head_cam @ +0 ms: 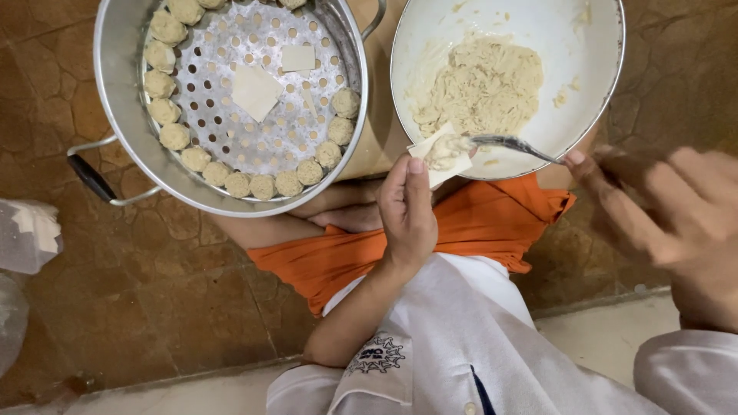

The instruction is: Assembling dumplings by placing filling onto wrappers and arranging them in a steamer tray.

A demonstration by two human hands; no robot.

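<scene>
The grip of the left hand (406, 211) is clamped on a square dumpling wrapper (440, 156), cupped in the curled fingers with the thumb lying up along its near edge; a lump of pale filling sits on the wrapper, which is held just at the near rim of the bowl. The grip of the right hand (669, 211) is pinched together on the handle of a metal spoon (511, 144), though that hand is blurred; the spoon's bowl end touches the filling on the wrapper.

The large metal steamer pot (115, 100) stands on the brown stone floor (115, 292), with wire handles at its near left side and far right. Inside it lies a perforated steamer tray (231, 84). A row of formed dumplings (238, 184) lines the tray's edge along the left and near sides, each touching the next. Two loose wrapper squares (255, 91) lie flat near the tray's middle.

Just beside the pot, to the right, sits the white enamel bowl (592, 92), holding a mound of pale minced filling (484, 84) with smears on its wall.

The person wears orange shorts (492, 223) and a white shirt (461, 338). A clear plastic bag (27, 234) lies at the left edge of view.
</scene>
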